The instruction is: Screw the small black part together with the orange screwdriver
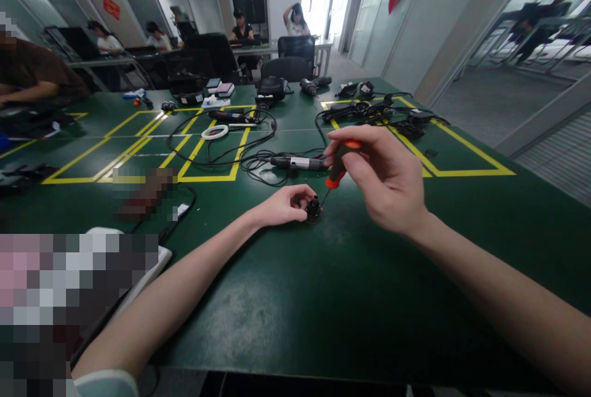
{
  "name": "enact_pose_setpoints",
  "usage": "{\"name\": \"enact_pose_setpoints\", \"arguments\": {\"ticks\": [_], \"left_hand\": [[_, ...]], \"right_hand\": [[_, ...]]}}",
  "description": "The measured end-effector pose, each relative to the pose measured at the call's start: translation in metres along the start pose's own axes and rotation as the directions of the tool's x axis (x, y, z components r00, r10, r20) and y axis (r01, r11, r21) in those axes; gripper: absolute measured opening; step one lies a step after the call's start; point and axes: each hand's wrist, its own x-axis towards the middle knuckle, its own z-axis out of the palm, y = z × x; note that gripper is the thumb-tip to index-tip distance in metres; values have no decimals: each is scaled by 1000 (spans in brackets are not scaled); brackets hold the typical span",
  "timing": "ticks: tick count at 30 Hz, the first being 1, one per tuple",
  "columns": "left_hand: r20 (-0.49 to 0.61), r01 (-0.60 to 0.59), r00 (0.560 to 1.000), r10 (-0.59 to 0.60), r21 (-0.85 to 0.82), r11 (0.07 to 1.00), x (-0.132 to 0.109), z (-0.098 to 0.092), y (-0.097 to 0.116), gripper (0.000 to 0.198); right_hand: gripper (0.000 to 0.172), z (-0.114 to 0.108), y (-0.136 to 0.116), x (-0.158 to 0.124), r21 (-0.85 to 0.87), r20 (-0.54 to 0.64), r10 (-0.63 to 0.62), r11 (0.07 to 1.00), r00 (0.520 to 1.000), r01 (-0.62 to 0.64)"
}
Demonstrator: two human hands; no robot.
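My right hand is closed round the dark and orange handle of a screwdriver, its thin shaft slanting down to the left. The shaft's tip is at the right side of a small round black part, though I cannot tell whether it sits in a screw. Fingers and thumb of my left hand grip that black part from the left, on the green table. Just beyond my hands lies a grey and black cylindrical tool with a coiled black cable.
Yellow tape marks rectangles on the table. Farther back lie a white ring, black cables, a power drill and a black case. A person sits at the far left; several others sit behind.
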Motion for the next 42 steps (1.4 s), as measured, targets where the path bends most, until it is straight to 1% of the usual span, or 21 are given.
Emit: {"name": "enact_pose_setpoints", "arguments": {"ticks": [3, 5, 8, 11, 13, 15, 18, 21, 24, 26, 27, 29, 32, 35, 37, 39, 42], "left_hand": [[49, 11, 999, -12, 35, 999, -2, 0, 2, 45], [61, 10, 998, -13, 57, 998, -3, 0, 3, 47], [57, -8, 998, 4, 78, 997, -2, 1, 2, 42], [60, -18, 998, 13, 83, 996, -2, 1, 2, 39], [64, -15, 998, 9, 82, 997, -2, 1, 3, 38], [72, -12, 997, 6, 83, 996, -2, 1, 4, 39], [77, -4, 997, -4, 98, 995, -3, 1, 4, 41], [85, 4, 996, -14, 112, 994, -2, 1, 1, 44], [98, -20, 995, 21, -9, 1000, 2, 0, -4, 60], [69, -26, 997, 32, -94, 995, 4, -1, -8, 70], [44, -23, 999, 27, -110, 994, 5, -1, -9, 71], [-5, -11, 1000, 10, -93, 996, 6, -1, -9, 62], [-35, -6, 999, 3, -69, 998, 5, -1, -7, 40], [-50, -1, 999, -1, -43, 999, 5, 0, -4, 26], [-57, -3, 998, 1, -24, 1000, 5, 1, -4, 19], [-62, -9, 998, 9, -9, 1000, 5, 2, -3, 19], [-62, -22, 998, 22, 8, 1000, 5, 3, -3, 31]], "right_hand": [[19, 0, 4, -1, 78, -5, -19, 997, 1000, 19], [18, 0, 5, -1, 80, -6, -28, 996, 1000, 28], [15, -1, 2, 1, 11, -19, -24, 1000, 1000, 24], [9, -2, -2, 2, -97, -47, -68, 993, 997, 63], [12, -3, -4, 2, -129, -47, -84, 989, 995, 77], [17, -3, -5, 1, -110, -25, -68, 992, 997, 65], [23, -2, -3, 0, -35, 4, -49, 998, 999, 49], [21, -2, -1, 0, -28, 0, -43, 999, 999, 43], [15, -1, 0, 0, -98, -26, -50, 994, 998, 47], [15, -1, -1, 0, -127, -40, -60, 990, 997, 55], [17, -1, -1, 0, -122, -37, -60, 991, 998, 55], [20, -1, -2, -1, -78, -18, -45, 996, 999, 43], [23, -1, -2, -2, -15, -15, -41, 999, 999, 41], [22, -1, 0, -3, -14, -31, -73, 997, 997, 72], [16, -1, 1, -3, -47, -35, -99, 994, 994, 97], [11, -1, 1, -2, -93, -50, -115, 990, 992, 110], [15, 0, 1, -3, -101, -52, -95, 991, 994, 90]]}}
